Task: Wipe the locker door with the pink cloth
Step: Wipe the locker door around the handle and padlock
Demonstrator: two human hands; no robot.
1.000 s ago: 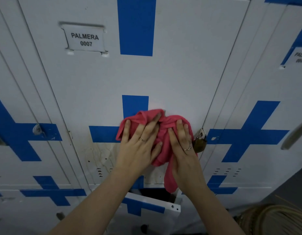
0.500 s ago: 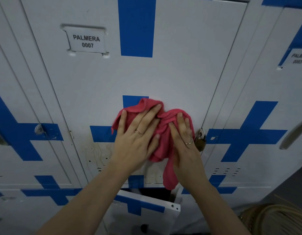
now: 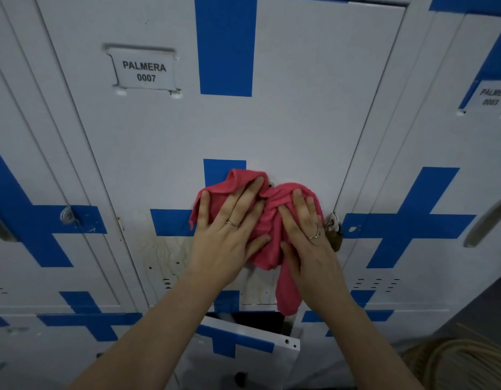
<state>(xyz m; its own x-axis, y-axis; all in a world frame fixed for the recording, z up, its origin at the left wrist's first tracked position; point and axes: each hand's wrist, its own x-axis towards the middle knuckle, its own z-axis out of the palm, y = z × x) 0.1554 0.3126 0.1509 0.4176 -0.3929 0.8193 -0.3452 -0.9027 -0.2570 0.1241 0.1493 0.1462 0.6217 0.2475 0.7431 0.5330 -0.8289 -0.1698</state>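
The white locker door (image 3: 294,122) with blue cross markings and a label "PALMERA 0007" (image 3: 144,71) fills the view. A bunched pink cloth (image 3: 267,220) is pressed flat against the door at its middle. My left hand (image 3: 229,235) lies spread on the cloth's left part. My right hand (image 3: 308,237) presses the cloth's right part, fingers up. A tail of cloth hangs below my right wrist. Brownish streaks stain the door to the left of my left hand.
A brass padlock (image 3: 335,235) hangs on the door's right edge beside my right hand. Below, a lower locker door (image 3: 252,342) stands ajar over a dark opening. Neighbouring lockers flank both sides. A coiled rope-like bundle (image 3: 454,364) lies at bottom right.
Both hands with the cloth have slid slightly left and upward on the door over the last second.
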